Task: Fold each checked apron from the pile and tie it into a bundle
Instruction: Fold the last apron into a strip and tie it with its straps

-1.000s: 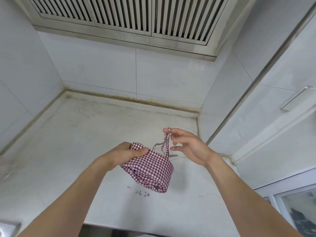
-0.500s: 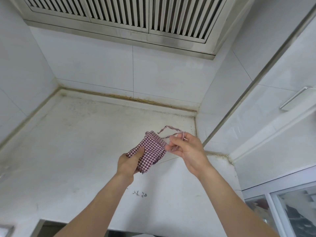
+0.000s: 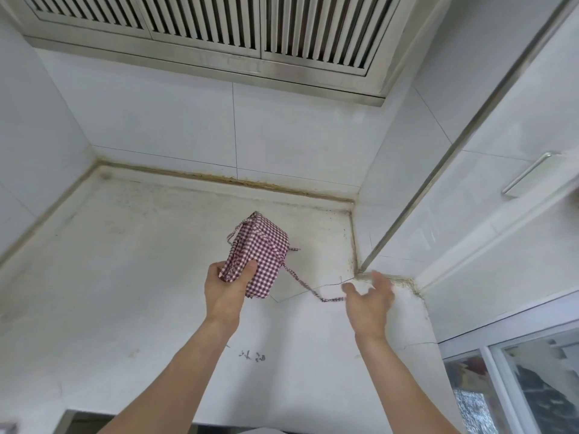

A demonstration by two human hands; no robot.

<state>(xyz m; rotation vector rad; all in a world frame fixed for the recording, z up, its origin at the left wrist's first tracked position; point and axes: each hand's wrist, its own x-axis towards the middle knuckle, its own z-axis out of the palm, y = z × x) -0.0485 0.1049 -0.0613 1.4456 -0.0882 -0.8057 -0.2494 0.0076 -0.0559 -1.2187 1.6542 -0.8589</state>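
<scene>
Left hand [image 3: 226, 285] gripping apron [image 3: 261, 255], right hand [image 3: 368, 300] — blurred

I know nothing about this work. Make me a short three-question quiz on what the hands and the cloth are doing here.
1. True or false: the apron lies flat on the counter.
2. Which hand grips the folded apron? A) left hand B) right hand
3. Fill in: the tie runs from the apron to the ____ hand.

Key
1. False: it is held above the counter as a folded bundle.
2. A: thumb on the front, fingers behind.
3. Right: the tie's end reaches that hand; the exact grip is blurred.
</scene>
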